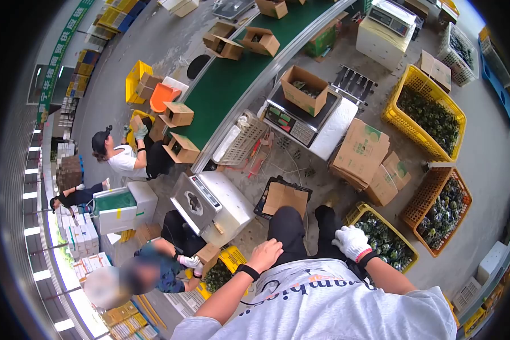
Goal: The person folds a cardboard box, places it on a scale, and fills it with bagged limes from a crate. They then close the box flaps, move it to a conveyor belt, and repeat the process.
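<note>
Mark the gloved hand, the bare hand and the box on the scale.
right hand [351, 241]: head view, back of the gloved hand.
left hand [264, 254]: head view, back of the bare hand.
cardboard box [294, 97]: head view, side wall facing the camera.

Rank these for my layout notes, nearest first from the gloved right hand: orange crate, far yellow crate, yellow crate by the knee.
1. Yellow crate by the knee, beside the right hand.
2. Orange crate, farther right.
3. Far yellow crate, ahead and right.
</note>
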Demonstrator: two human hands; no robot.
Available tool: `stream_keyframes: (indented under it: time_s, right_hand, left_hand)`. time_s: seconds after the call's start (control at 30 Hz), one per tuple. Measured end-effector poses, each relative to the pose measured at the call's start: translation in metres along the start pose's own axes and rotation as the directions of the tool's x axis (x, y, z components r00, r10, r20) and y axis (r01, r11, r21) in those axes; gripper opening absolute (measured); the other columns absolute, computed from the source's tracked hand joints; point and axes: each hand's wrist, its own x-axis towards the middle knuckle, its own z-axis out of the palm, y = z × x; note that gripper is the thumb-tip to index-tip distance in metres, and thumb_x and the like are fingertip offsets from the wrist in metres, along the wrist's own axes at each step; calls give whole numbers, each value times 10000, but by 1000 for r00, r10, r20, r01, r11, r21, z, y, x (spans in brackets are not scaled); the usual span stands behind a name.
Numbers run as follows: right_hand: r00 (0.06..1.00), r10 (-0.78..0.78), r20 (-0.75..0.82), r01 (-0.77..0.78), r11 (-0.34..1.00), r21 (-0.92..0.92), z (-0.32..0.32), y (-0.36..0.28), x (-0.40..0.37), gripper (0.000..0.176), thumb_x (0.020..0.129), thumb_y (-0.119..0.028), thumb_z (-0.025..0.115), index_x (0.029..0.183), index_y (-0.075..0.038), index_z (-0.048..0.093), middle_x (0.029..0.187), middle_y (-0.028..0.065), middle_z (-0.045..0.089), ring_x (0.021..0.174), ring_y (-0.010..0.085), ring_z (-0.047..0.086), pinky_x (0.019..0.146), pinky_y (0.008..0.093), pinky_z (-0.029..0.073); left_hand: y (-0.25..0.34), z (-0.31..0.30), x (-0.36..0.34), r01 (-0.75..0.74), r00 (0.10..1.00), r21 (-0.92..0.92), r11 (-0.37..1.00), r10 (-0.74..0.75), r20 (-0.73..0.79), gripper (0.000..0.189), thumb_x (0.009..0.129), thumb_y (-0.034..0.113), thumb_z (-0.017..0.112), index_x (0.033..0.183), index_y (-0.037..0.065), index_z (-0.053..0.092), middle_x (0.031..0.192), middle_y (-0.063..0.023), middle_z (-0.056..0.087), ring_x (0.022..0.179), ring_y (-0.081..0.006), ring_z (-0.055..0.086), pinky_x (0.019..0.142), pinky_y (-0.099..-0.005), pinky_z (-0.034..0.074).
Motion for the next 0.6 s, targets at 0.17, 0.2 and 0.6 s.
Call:
stream_keyframes:
  time_s: [0.17,0.2,0.6]
  right_hand:
    - [1000,-23,-18,27,970,243,-47,7,4,368,943,-438,640,931,-70,659,909,180,685,879,398,674,745,496,524]
    - [1000,-13,-8,15,961,276,-50,7,2,388,945,-451,639,931,-64,651,897,187,695,872,406,679,738,498,519]
    - [982,87,168,-164,831,532,-84,35,5,442,929,-513,642,967,-77,710,958,170,731,946,344,705,797,430,537]
  left_hand:
    - [37,-38,7,25,989,-38,999,-31,-148,238,985,276,584,883,62,574,858,-144,625,831,-380,657,710,-517,519]
    - [46,-52,8,62,986,-49,997,-69,-151,280,1000,293,568,862,50,568,814,-156,626,794,-403,647,682,-519,508]
    - [18,-95,32,462,886,-667,585,-337,318,420,1036,368,593,904,-28,641,774,90,491,746,-50,438,662,-268,386]
